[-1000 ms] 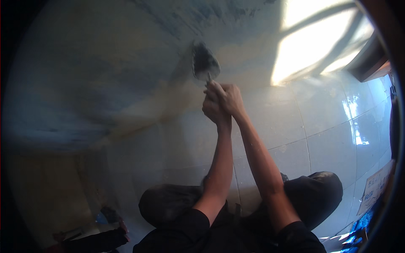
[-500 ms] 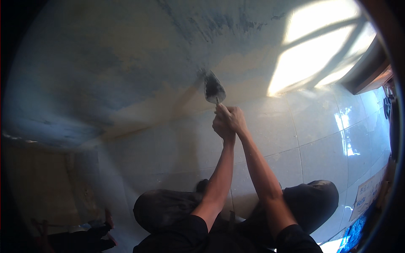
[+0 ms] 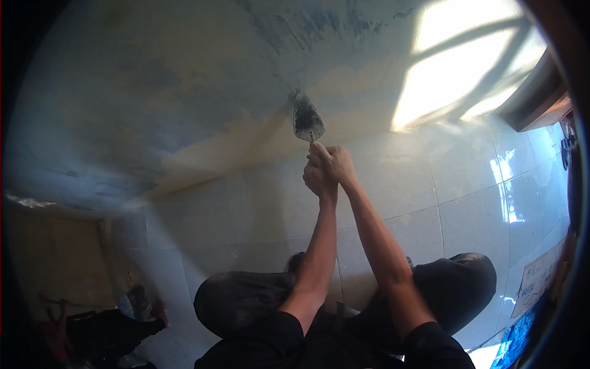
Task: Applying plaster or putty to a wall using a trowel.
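A pointed trowel (image 3: 308,120) lies with its grey, dark-smeared blade against the wall (image 3: 203,92), its tip pointing up. Both of my hands are closed together around its handle, which they mostly hide. My left hand (image 3: 319,178) grips from the left and slightly lower. Over it from the right, my right hand (image 3: 338,163) is clasped. Dark scraped streaks (image 3: 326,24) and patchy grey-blue and tan areas mark the wall above the blade.
Pale tiled floor (image 3: 393,184) meets the wall below the trowel. A brown wooden piece (image 3: 534,101) stands at the right. Printed cardboard (image 3: 534,280) and blue plastic (image 3: 516,338) lie lower right. Dark items (image 3: 110,332) are at lower left. My bent knees (image 3: 239,301) flank my arms.
My hands and the trowel have shifted slightly up and left along the wall. At lower left, the dark shapes look different, and a clear, shiny item now shows there.
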A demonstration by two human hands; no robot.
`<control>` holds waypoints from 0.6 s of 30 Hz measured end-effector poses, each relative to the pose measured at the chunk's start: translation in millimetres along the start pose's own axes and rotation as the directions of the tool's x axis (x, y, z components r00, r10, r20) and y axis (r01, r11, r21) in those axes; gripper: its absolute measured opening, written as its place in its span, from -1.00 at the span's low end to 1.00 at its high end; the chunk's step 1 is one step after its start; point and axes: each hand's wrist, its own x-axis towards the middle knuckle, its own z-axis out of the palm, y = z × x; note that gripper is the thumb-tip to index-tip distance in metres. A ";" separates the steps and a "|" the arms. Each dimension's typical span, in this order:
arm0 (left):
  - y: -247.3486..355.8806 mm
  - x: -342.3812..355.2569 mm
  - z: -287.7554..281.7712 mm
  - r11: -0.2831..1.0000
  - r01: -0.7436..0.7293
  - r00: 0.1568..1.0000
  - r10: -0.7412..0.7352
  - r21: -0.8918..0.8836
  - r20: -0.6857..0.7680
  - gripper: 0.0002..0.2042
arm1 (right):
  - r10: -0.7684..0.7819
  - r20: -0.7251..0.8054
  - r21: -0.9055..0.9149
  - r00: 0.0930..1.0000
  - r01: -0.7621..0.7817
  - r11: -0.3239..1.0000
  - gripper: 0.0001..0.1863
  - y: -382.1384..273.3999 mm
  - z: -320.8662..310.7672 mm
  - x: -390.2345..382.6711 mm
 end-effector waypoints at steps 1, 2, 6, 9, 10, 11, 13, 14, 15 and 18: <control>0.5 2.4 -4.6 1.000 -0.003 1.000 0.003 0.019 -0.010 -0.54 | 0.016 -0.009 0.063 1.000 -0.015 0.998 -0.40 -8.8 2.9 -1.0; 1.4 7.1 -7.5 0.999 -0.014 1.000 0.015 0.033 -0.021 -0.52 | 0.005 -0.005 0.068 1.000 -0.005 0.998 -0.40 -10.6 5.7 -1.0; -0.6 -0.2 -9.5 0.997 -0.042 0.992 0.050 0.071 -0.115 -0.47 | -0.011 -0.039 0.092 0.999 0.014 0.996 -0.38 2.4 14.1 -4.1; 16.8 -6.8 -14.4 0.992 0.117 0.992 -0.115 0.042 -0.041 -0.43 | -0.017 -0.013 0.086 1.000 0.018 0.996 -0.37 5.0 4.2 3.5; 20.2 0.0 -17.3 0.993 0.115 0.993 -0.115 0.014 -0.039 -0.42 | -0.021 0.029 0.073 0.999 0.019 0.997 -0.37 -1.9 4.9 3.5; 21.6 5.2 -19.5 0.994 0.109 0.993 -0.110 -0.020 -0.042 -0.41 | -0.021 0.039 0.075 0.999 0.018 0.997 -0.37 -4.7 7.9 2.7; 11.7 3.2 -23.7 0.993 0.120 0.992 -0.120 0.002 -0.046 -0.40 | -0.024 0.020 0.115 1.000 0.022 0.993 -0.35 -11.7 14.1 0.3; 12.8 1.2 -21.7 0.993 0.117 0.993 -0.117 0.004 -0.034 -0.39 | -0.034 0.017 0.107 0.999 0.032 0.994 -0.35 -7.0 13.1 1.0; 18.5 -4.8 -19.6 0.993 0.115 0.993 -0.115 -0.013 -0.023 -0.39 | -0.028 0.000 0.069 1.000 0.027 0.997 -0.35 7.7 10.3 1.5; 27.5 -8.9 -24.2 0.990 0.140 0.990 -0.140 0.016 0.015 -0.40 | -0.043 -0.025 0.027 0.999 0.043 0.999 -0.35 0.5 1.0 9.3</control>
